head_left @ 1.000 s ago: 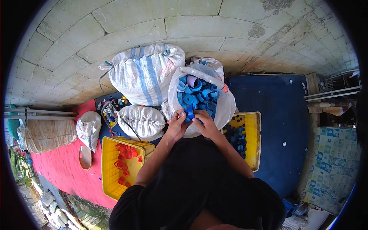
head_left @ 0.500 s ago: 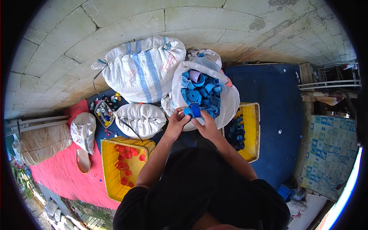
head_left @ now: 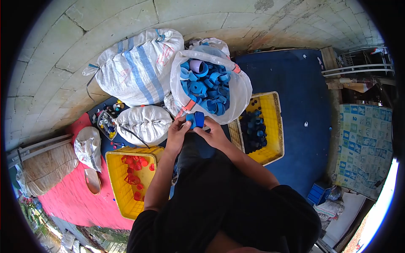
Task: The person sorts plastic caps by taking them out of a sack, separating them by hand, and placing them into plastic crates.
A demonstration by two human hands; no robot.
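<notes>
My left hand [head_left: 178,133] pinches a lighter blue plastic cap [head_left: 190,120] between thumb and fingers. Against it sits a darker blue plastic cap [head_left: 199,119], gripped by my right hand [head_left: 213,133]. The two caps touch; whether they are joined I cannot tell. Just beyond my hands stands an open white sack [head_left: 243,99] full of blue caps and rings [head_left: 196,87], with one pale purple cap [head_left: 195,65] on top.
To my left is a yellow crate [head_left: 116,185] with red caps. On my right, another yellow crate [head_left: 276,139] holds dark blue caps. Tied white sacks [head_left: 143,122] and a small tray [head_left: 105,124] of mixed caps lie at left, before a block wall [head_left: 202,17].
The view has shifted, so the sack and crates sit higher and further left. My hands have drawn back from the sack's opening, still holding both caps.
</notes>
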